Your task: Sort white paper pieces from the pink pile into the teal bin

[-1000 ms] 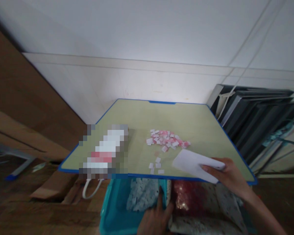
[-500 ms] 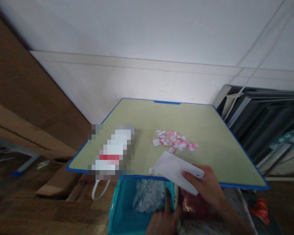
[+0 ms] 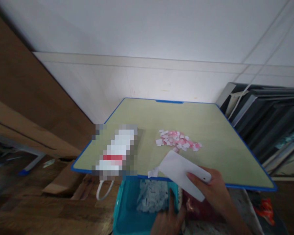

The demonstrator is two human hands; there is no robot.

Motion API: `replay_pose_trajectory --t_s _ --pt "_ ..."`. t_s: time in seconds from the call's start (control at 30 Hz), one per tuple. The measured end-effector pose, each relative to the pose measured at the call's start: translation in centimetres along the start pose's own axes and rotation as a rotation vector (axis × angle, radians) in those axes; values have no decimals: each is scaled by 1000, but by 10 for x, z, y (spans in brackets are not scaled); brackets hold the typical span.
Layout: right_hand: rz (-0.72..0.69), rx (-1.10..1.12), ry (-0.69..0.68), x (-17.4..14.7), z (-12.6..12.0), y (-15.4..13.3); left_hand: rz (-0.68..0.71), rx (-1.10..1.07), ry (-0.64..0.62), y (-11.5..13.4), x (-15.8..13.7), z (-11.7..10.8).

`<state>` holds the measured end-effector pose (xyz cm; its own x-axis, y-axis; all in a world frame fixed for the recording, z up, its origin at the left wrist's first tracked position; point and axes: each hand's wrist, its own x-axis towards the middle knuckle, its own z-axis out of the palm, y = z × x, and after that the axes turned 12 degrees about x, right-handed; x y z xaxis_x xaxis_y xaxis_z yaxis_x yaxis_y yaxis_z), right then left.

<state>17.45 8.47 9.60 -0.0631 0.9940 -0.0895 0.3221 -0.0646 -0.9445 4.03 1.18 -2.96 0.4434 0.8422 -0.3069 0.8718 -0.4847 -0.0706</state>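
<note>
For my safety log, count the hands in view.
2: right hand, holding the white scraper; left hand, at the right side of the teal bin. No others show.

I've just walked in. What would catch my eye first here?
Probably the pile of small pink and white pieces on the pale green tabletop. Just nearer, the right hand holds a flat white scraper. Below the near edge, the left hand is at the right side of a turquoise tub.
</note>
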Motion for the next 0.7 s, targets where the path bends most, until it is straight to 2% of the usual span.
replay_pose_trajectory --t_s 0.07,0.13,0.27,0.4,0.6,0.7 --pt "10 15 75 0 -3 0 2 5 -81 0 0 -7" --pt "15 8 153 -1 -11 2 -2 -2 -91 0 0 -10" --pt "32 -21 199 -10 -29 8 26 -32 6 -1 0 1" --pt "50 -68 167 -18 -33 11 44 -68 63 -1 0 10" --pt "3 -52 50 -13 -9 2 47 -82 69 -1 -1 10" --pt "18 1 43 -7 -2 -2 51 -78 61 -2 -1 9"
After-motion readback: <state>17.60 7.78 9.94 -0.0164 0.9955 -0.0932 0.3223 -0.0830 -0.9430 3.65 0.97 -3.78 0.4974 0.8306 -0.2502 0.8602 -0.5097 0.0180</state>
